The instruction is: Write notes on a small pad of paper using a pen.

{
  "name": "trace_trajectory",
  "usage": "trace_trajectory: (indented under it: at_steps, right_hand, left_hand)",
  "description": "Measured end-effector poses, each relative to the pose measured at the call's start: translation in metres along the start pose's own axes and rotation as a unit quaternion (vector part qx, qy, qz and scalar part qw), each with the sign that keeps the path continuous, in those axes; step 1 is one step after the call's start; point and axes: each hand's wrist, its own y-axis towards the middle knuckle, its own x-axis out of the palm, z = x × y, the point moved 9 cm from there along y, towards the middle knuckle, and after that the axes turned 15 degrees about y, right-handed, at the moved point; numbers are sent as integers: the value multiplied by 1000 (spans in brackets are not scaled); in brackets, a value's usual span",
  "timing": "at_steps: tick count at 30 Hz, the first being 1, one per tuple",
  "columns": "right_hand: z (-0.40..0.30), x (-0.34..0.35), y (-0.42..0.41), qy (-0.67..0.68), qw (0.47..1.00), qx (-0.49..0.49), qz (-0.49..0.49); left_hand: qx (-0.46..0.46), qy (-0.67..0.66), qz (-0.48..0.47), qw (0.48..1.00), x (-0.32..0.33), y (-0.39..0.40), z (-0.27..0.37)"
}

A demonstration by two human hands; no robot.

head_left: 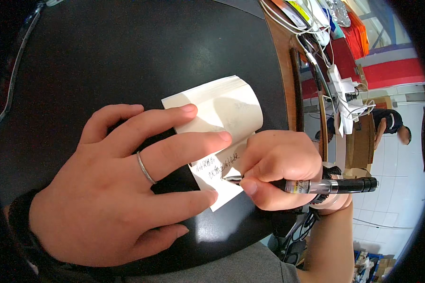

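Note:
A small open notebook (233, 102) with cream pages lies on a black table surface; its upper page curls, and the lower page bears handwriting. My left hand (127, 177), wearing a ring, rests palm down with fingers spread, fingertips pressing on the pages. My right hand (279, 166) grips a black and clear pen (326, 186), its metal tip at the lower page beside the written lines. Part of the page is hidden under my hands. A black band (318, 199) circles my right wrist.
White cables and a power strip (343, 95) with plugs sit beyond the table's right edge. Red and orange packets (356, 35) lie at the upper right. A cardboard box (361, 141) stands near a person (389, 122) in a dark shirt. Black cables (306, 226) hang beside my right forearm.

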Motion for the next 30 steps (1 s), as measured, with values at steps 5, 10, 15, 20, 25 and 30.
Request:
trace_trajectory:
  at_steps: [5,10,15,20,25,30]
  right_hand:
    - [2,1,0,19,1000,3,-2]
    - [1,1,0,21,1000,2,-2]
    - [1,2,0,29,1000,1,-2]
    - [0,3,0,33,999,-7,-15]
    - [-1,2,0,28,999,-15,-13]
    - [2,-1,0,32,999,4,-1]
  left_hand:
    - [-2,-2,-2,1000,1,-1,-1]
    - [-1,-1,1,1000,0,-1,-1]
    - [0,3,-4,1000,-1,0,0]
    - [4,3,-2,1000,-1,-1,0]
    - [7,4,-2,1000,-1,-1,1]
    - [3,6,-19,1000,0,0,0]
